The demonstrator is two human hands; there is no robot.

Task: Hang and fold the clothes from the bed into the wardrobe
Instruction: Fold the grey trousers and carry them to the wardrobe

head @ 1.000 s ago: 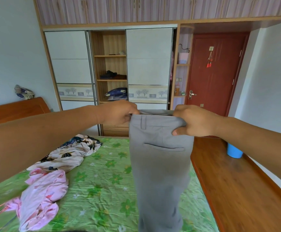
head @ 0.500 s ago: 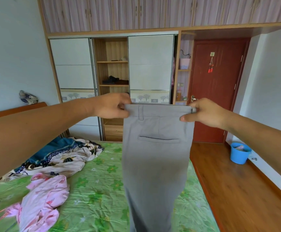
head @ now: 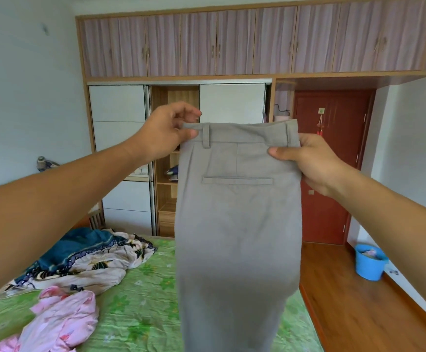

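Bright daylight, possibly from 3 o'clock; shadows soft. Wide-angle bowing of upper cabinets (head: 232, 41) at 12 o'clock. Slight overall softness.

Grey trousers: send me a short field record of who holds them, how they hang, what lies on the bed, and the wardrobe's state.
item: grey trousers, back pocket facing the camera
left hand: grip is a pinch on the waistband's left corner
right hand: grips the waistband's right end
hang: held up, legs dropping past the frame's lower edge, in front of the bed
on bed: pink garment; cream-and-blue patterned cloth
wardrobe: middle section open, shelves showing
floor: blue bucket
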